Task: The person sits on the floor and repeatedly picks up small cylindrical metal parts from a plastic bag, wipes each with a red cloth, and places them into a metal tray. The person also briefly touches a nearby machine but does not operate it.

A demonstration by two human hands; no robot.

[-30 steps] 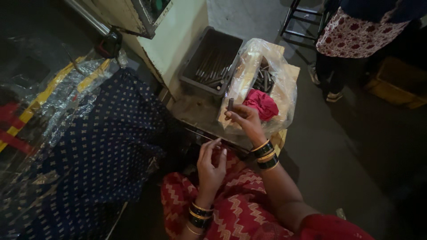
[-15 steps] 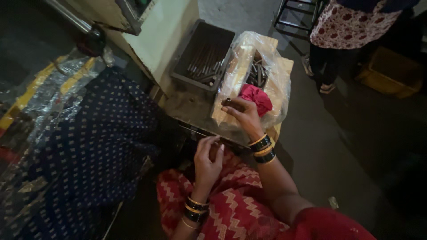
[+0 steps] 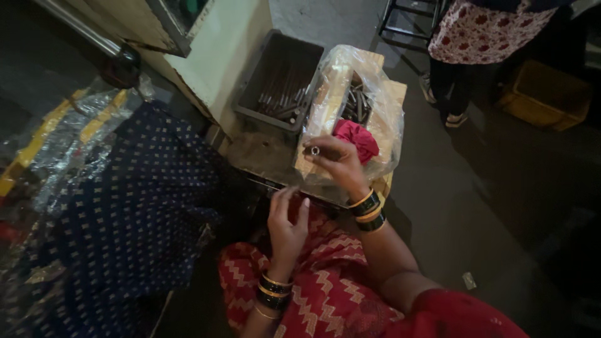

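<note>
Our right hand [image 3: 338, 164] pinches a small metal ring [image 3: 315, 150] between thumb and fingers, just in front of the plastic bag [image 3: 369, 106] of metal parts. Our left hand [image 3: 287, 220] hovers near our lap, fingers loosely spread, holding nothing we can see.

The picture is dim. Light falls mostly in the middle, on the clear plastic bag [image 3: 366, 100], which shines with white glare. The pale wall [image 3: 231, 50] is bright too. The left side and the floor [image 3: 519, 206] on the right sink into dark shadow. Everything looks a bit soft and grainy.
</note>
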